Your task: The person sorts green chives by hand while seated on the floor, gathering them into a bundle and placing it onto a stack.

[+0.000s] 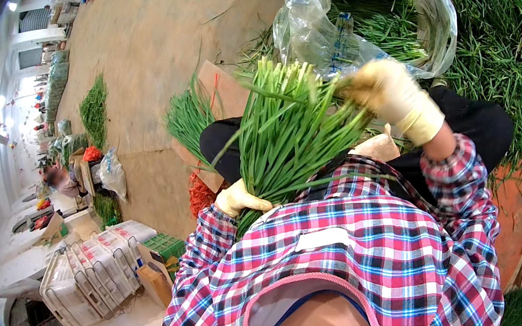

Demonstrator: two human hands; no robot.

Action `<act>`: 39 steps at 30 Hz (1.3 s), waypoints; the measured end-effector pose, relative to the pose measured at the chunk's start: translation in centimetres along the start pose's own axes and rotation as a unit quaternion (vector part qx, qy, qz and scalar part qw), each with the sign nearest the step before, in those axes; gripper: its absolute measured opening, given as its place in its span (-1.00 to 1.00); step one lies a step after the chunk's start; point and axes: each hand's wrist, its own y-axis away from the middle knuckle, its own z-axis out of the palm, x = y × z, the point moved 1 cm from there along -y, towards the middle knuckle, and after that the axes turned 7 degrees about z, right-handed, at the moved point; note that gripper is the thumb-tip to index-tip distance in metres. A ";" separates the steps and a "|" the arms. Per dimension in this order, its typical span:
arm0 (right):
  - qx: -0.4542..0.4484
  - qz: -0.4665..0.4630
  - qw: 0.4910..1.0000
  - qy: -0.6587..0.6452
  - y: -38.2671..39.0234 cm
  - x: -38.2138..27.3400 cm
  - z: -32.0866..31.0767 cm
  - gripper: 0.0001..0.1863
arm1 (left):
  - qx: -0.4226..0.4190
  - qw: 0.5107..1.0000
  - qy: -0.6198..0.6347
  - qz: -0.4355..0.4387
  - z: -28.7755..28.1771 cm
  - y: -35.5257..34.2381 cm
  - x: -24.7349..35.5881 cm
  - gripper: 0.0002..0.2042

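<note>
My left hand point(241, 199), in a pale yellow glove, is closed around the lower, leafy part of a thick bunch of garlic chives point(288, 123). The bunch stands fanned out over my lap, its pale cut ends pointing away from me. At its upper right is my gloved right hand point(394, 99), fingers curled and partly blurred beside the stalk ends. Whatever those fingers pinch is too smeared to make out. Just beyond lies a clear plastic bag point(303, 23) with more chives point(385, 22) inside.
A large heap of loose greens point(496, 57) lies at the far right. Left of my knee rests another green bunch point(190, 114), near red bands point(198, 194). White crates point(101, 267) stand at the lower left. Another person point(66, 183) is farther off on the left.
</note>
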 end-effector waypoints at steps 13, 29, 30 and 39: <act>0.156 -0.119 0.978 0.074 -1.0 2.6 -1.1 -0.84 | 0.013 0.997 0.024 0.068 -1.4 0.3 -2.2 -0.30; 0.168 -0.084 0.982 -0.005 4.3 -1.8 -1.1 -0.73 | -0.072 0.983 0.122 0.114 -4.2 1.1 -3.8 -0.58; 0.209 -0.085 0.972 -0.070 4.5 -3.0 -2.6 -0.67 | -0.072 0.983 0.124 0.113 -3.7 1.1 -3.4 -0.58; 0.058 -0.147 0.960 0.232 2.3 -3.7 4.2 -0.41 | -0.087 0.988 0.067 0.104 -3.3 0.1 -2.4 -0.56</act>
